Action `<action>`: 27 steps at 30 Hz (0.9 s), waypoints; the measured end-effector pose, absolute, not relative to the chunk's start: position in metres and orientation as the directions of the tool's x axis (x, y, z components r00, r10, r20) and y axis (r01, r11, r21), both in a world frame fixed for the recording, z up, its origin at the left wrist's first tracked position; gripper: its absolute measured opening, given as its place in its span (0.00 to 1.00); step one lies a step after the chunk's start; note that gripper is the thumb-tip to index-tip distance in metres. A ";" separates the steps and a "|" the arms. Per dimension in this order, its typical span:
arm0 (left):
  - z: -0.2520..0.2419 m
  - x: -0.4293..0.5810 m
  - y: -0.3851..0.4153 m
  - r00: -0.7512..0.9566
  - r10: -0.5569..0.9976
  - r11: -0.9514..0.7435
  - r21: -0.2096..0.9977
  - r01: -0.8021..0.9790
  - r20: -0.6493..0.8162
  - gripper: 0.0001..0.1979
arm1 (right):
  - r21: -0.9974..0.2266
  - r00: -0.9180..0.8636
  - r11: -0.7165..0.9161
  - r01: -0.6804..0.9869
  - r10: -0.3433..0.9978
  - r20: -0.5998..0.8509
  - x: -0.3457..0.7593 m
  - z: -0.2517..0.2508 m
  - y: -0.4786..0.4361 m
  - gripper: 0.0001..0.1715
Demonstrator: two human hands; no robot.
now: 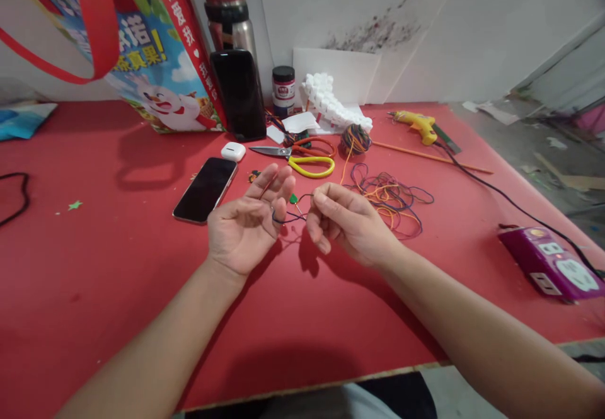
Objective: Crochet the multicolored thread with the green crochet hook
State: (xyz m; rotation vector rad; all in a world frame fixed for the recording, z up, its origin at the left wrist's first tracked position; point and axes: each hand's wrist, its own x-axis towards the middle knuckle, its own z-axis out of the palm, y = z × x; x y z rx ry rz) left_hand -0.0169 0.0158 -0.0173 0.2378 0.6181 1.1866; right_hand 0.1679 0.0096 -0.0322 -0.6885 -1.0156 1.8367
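Note:
My left hand point(248, 223) is palm up above the red table, its fingers stretched out and apart. A dark blue yarn point(289, 219) loops by its fingertips and runs across to my right hand point(347, 220). There the thumb and forefinger pinch the yarn, while the other fingers curl loosely. Between the hands shows a small green piece point(293, 198) with a thin pale stem; whether it hangs or lies on the table I cannot tell. Behind my right hand spreads a loose tangle of multicoloured yarn point(385, 192), and a yarn ball point(355, 139) sits farther back.
Scissors point(302, 154) and a phone point(207, 189) lie beyond my hands, near a white earphone case point(233, 151). Another phone point(239, 94) leans on a flask point(227, 3) beside a bag point(165, 72). On the right are a glue gun point(416, 125) and a purple box point(551, 261).

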 end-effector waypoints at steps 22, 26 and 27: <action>-0.021 -0.012 0.023 0.156 0.927 0.337 0.579 -0.742 -0.340 0.37 | -0.843 -0.618 -0.338 -0.418 0.786 -0.009 0.181 -0.014 0.008 0.20; -0.019 -0.013 0.025 0.122 0.910 0.344 0.558 -0.756 -0.395 0.34 | -0.837 -0.573 -0.332 -0.436 0.819 -0.027 0.179 -0.017 0.009 0.18; -0.019 -0.014 0.025 0.112 0.904 0.345 0.551 -0.760 -0.412 0.33 | -0.833 -0.541 -0.317 -0.453 0.840 -0.026 0.179 -0.018 0.010 0.18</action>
